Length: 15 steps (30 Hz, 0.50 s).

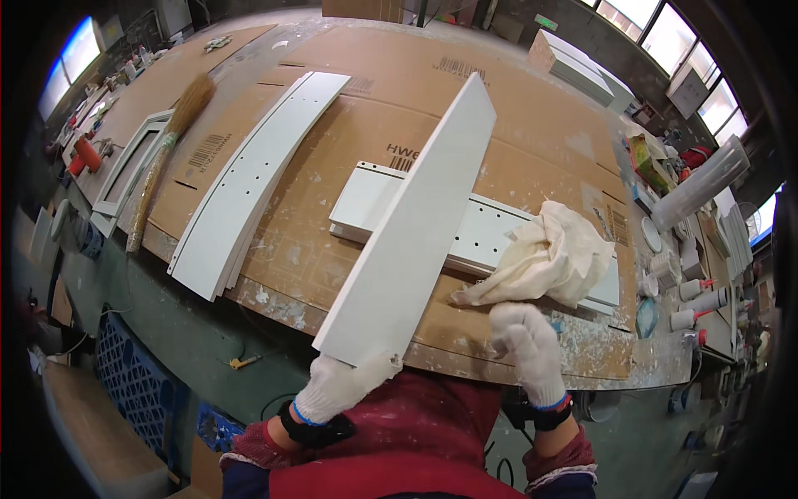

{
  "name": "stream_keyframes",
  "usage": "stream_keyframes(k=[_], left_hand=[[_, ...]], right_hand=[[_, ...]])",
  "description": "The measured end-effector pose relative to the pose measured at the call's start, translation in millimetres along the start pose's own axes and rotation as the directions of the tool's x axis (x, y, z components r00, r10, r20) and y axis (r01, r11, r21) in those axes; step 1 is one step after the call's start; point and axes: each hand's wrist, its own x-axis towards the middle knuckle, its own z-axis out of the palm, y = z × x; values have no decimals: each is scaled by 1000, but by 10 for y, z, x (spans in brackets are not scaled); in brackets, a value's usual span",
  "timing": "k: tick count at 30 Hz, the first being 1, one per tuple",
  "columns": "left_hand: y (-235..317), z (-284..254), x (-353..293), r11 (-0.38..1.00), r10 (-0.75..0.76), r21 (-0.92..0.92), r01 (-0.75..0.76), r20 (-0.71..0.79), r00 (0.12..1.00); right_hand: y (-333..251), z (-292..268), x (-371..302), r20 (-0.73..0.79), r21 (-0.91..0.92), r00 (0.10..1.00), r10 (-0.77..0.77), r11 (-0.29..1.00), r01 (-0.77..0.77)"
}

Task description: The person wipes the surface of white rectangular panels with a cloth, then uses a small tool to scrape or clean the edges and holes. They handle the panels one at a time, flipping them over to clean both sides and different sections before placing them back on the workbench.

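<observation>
My left hand (pixel 347 387), in a white knit glove, grips the near end of a long white board (pixel 407 220). The board slants away from me, its far end narrowing to a point, across a stack of white panels with drilled holes (pixel 490 229). My gloved right hand (pixel 529 353) is at the table's near edge with its fingers curled closed; what they hold, if anything, is hidden. Just beyond it a crumpled cream cloth (pixel 553 254) lies over the right part of the panel stack. Farther left rests another stack of white drilled panels (pixel 258 179).
Flattened cardboard (pixel 549 175) covers the worktable. A straw brush (pixel 189 104) and a white frame (pixel 133 162) lie at the left, near an orange-red tool (pixel 86 155). White boards (pixel 569 71) are piled at the far right. Bottles (pixel 697 289) line the right side; a blue crate (pixel 137 387) stands below left.
</observation>
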Motion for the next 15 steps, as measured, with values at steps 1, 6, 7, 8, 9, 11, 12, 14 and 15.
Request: stream_keyframes(k=[1,6,7,8,9,11,12,14,15], left_hand=[[54,-24,-31,998,1,66,-3,22,1000],[160,-130,-79,567,446,663,-488,251,859],[136,-136,-90,411,544,714,-567,307,781],[145,-121,-101,259,528,785,-562,372,763],[134,-125,-97,154,544,824,-546,390,743],[98,-130,-81,-61,560,869,-491,437,704],[86,-143,-80,-50,559,867,-496,436,705],[137,-184,-108,149,555,842,-519,363,748],[151,-217,-119,244,544,819,-520,328,773]], right_hand=[[-101,10,156,26,78,998,51,996,-53],[-121,192,651,81,540,990,117,830,-142],[-60,220,703,52,577,994,94,810,-106],[5,239,752,19,608,997,74,791,-70],[42,254,780,-15,638,998,56,770,-33],[170,263,772,-11,681,993,113,729,-76],[309,242,760,-20,670,994,111,739,-69],[354,284,706,-48,762,988,149,645,-61],[366,312,687,-50,773,989,136,633,-48]])
